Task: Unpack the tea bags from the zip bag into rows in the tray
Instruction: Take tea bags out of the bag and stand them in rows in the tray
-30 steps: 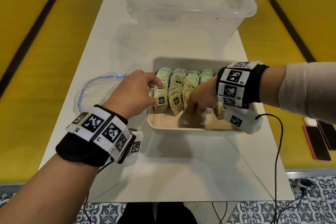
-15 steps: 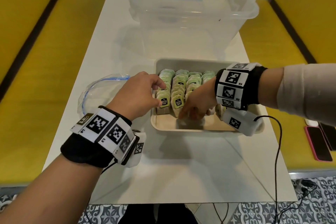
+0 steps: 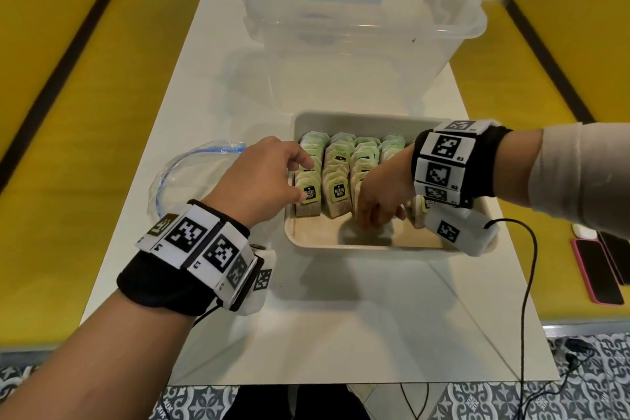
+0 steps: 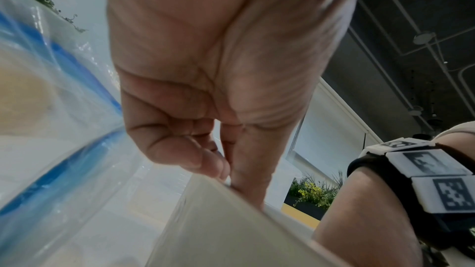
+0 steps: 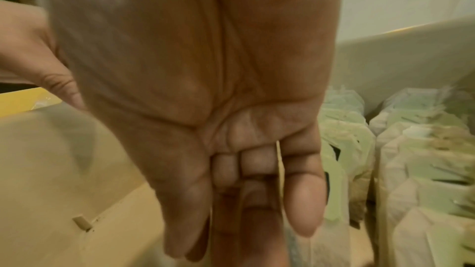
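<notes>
In the middle of the frame, the tray [image 3: 341, 242] holds tea bags [image 3: 335, 174] standing in rows. The left hand [image 3: 259, 181] pinches the front bag of the leftmost row, and the right hand [image 3: 381, 194] reaches down with straight fingers to the third row (no bag gripped). The zip bag [image 3: 191, 174] lies left of the tray.

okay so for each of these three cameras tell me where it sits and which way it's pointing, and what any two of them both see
Head: worn on the head, looking forward and down at the tray of tea bags; both forearms, left hand and right hand show.
Left wrist: under the left wrist, looking along the palm, upward past the zip bag.
Right wrist: under the right wrist, looking along the palm at the tea bag rows.
Shared: head and left wrist both show zip bag and tray.
</notes>
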Tool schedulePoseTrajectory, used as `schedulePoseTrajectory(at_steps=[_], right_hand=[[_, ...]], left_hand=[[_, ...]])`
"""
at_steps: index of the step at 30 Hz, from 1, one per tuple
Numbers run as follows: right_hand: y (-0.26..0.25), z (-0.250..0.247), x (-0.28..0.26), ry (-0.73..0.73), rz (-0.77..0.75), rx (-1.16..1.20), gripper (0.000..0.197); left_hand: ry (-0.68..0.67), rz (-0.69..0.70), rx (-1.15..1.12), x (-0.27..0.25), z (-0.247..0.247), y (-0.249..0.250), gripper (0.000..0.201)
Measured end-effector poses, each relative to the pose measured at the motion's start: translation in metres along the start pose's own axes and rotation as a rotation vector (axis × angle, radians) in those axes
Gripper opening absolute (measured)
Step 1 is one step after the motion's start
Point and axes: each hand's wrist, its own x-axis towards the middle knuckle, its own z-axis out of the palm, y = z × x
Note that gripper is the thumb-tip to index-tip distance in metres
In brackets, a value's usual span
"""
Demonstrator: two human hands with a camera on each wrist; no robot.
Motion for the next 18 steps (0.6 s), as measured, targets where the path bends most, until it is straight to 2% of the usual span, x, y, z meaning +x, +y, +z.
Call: schedulePoseTrajectory(at_steps=[6,10,15,18], right_hand=[[0.001,0.001,0.002,0.045,0.025,-0.016,0.042],[-0.001,-0.001,-0.008,0.064,0.004,0.044,0.039],[-0.016,-0.015,-0.037,0.241,-0.001,0.200,0.027],[-0.034,-0.030,-0.051,0.374,-0.006,0.259,0.021]], left_hand=[[-0.001,0.009,-0.004,0.002,0.001,-0.001,0.038],[0.044,0.050,-0.023,0.002,-0.013,-0.004,0.027],[0.180,0.084,0.036,-0.002,-0.057,-0.021,0.021],[0.222,0.055,0.070,-0.008,-0.077,-0.040,0.018]])
